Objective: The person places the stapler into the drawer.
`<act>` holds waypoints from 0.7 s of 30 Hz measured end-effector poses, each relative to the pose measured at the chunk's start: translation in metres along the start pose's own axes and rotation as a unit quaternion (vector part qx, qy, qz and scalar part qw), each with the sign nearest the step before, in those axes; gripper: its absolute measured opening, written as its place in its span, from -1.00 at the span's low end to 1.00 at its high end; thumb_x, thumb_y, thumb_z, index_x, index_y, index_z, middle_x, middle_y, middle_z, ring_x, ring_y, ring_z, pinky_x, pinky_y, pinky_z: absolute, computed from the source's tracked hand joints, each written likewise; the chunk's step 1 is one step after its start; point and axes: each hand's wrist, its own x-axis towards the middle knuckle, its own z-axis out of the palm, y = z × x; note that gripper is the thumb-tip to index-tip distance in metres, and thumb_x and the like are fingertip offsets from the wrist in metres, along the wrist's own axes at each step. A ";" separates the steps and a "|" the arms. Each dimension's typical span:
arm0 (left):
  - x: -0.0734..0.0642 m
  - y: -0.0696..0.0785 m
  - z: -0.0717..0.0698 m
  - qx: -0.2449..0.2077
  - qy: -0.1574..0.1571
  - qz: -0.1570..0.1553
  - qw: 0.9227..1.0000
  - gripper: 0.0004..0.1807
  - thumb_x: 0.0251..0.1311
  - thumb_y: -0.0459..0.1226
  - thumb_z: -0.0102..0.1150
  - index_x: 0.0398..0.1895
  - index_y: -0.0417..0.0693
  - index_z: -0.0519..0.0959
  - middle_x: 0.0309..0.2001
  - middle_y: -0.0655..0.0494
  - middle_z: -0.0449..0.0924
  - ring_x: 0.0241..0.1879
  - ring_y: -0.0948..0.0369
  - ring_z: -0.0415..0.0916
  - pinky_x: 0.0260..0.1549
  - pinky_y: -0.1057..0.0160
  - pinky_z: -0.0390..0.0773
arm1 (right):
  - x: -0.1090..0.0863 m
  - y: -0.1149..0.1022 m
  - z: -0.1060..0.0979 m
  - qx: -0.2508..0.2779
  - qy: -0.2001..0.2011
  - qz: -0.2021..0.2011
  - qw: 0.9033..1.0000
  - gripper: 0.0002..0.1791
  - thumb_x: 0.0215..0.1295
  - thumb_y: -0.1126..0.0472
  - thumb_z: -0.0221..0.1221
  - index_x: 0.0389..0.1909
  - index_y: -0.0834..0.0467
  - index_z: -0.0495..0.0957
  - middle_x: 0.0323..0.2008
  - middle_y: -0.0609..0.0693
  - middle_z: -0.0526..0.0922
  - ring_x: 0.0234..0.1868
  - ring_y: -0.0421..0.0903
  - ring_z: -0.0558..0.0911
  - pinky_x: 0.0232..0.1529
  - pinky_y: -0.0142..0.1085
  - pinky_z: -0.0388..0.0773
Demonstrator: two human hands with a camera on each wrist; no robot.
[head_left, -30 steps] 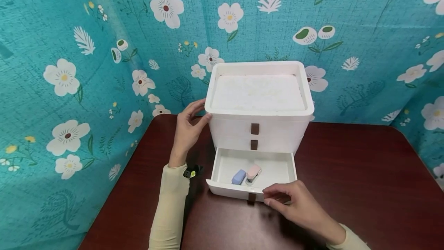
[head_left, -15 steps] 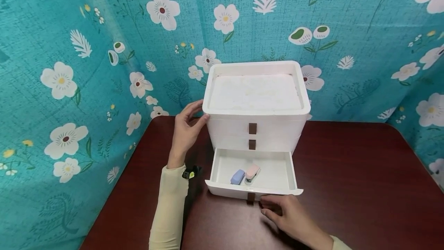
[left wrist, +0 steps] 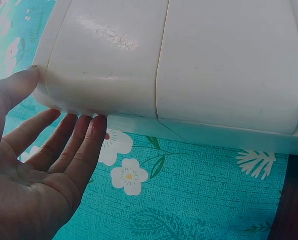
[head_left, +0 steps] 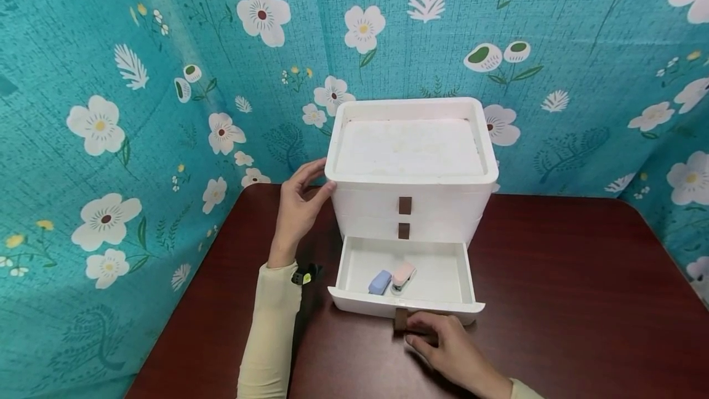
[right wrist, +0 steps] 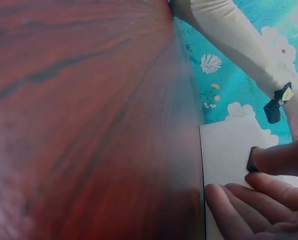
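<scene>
A white drawer unit stands on the table, its lowest drawer pulled out. Inside that drawer a blue-purple stapler-like item lies beside a pink stapler. My left hand rests on the unit's upper left side, fingers extended; in the left wrist view its fingertips touch the white side wall. My right hand is at the drawer front, index fingertip against the brown pull tab. Thumb and index finger stand apart in the head view. The right wrist view shows the thumb overlapping the dark tab.
Two more brown tabs mark the upper drawers, one of them the top tab. The unit's top is a shallow rimmed tray. Dark red table surrounds it, and a floral teal cloth hangs behind and at left.
My right hand has slid left and down along the drawer front, from its top edge to the brown tab. The left hand keeps its place; the drawer stays out.
</scene>
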 end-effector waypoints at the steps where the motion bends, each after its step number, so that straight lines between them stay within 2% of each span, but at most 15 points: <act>1: 0.000 0.000 0.000 0.001 0.000 0.000 1.000 -0.51 0.37 -0.29 0.35 0.36 -0.06 0.58 0.32 -0.01 0.60 0.30 0.03 0.61 0.23 -0.07 0.68 | 0.000 0.000 0.000 0.005 0.003 0.000 1.000 -0.87 0.27 0.30 0.41 -0.18 0.10 0.74 -0.21 -0.05 0.83 -0.16 -0.35 0.74 -0.19 -0.38 0.76; 3: 0.000 0.002 0.001 0.002 -0.001 -0.001 1.000 -0.51 0.38 -0.28 0.34 0.36 -0.05 0.58 0.32 -0.01 0.60 0.30 0.03 0.61 0.23 -0.07 0.68 | 0.001 0.002 0.000 0.026 0.003 0.008 1.000 -0.91 0.28 0.32 0.40 -0.23 0.11 0.75 -0.26 -0.06 0.82 -0.23 -0.41 0.71 -0.24 -0.42 0.73; 6: 0.000 0.003 0.001 0.002 -0.001 -0.002 1.000 -0.51 0.38 -0.30 0.33 0.37 -0.07 0.58 0.33 -0.03 0.59 0.31 0.02 0.61 0.23 -0.06 0.68 | 0.002 0.003 -0.001 0.093 -0.014 0.025 0.995 -0.93 0.33 0.37 0.33 -0.21 0.25 0.74 -0.26 0.09 0.82 -0.27 -0.42 0.72 -0.29 -0.43 0.74; 11: 0.000 0.001 0.001 0.005 0.002 -0.006 1.000 -0.50 0.37 -0.32 0.34 0.36 -0.09 0.57 0.34 -0.05 0.59 0.31 0.01 0.61 0.22 -0.05 0.68 | 0.003 0.001 0.003 0.217 -0.040 0.077 0.972 -0.85 0.41 0.44 0.21 -0.15 0.50 0.62 -0.26 0.36 0.79 -0.31 -0.31 0.79 -0.28 -0.34 0.80; 13: 0.000 0.001 0.001 0.002 0.002 -0.007 1.000 -0.49 0.36 -0.34 0.34 0.37 -0.10 0.57 0.34 -0.06 0.58 0.31 0.00 0.60 0.23 -0.07 0.67 | 0.003 0.000 0.005 0.238 -0.037 0.091 0.966 -0.82 0.42 0.45 0.19 -0.13 0.55 0.59 -0.26 0.40 0.78 -0.32 -0.28 0.80 -0.27 -0.31 0.81; 21: 0.001 0.000 0.001 0.001 0.000 -0.005 1.000 -0.49 0.35 -0.38 0.33 0.37 -0.14 0.56 0.35 -0.10 0.57 0.32 -0.05 0.60 0.23 -0.10 0.66 | 0.003 0.000 0.010 0.266 -0.024 0.123 0.956 -0.65 0.43 0.46 0.16 0.08 0.68 0.46 -0.12 0.52 0.73 -0.24 -0.28 0.81 -0.19 -0.31 0.81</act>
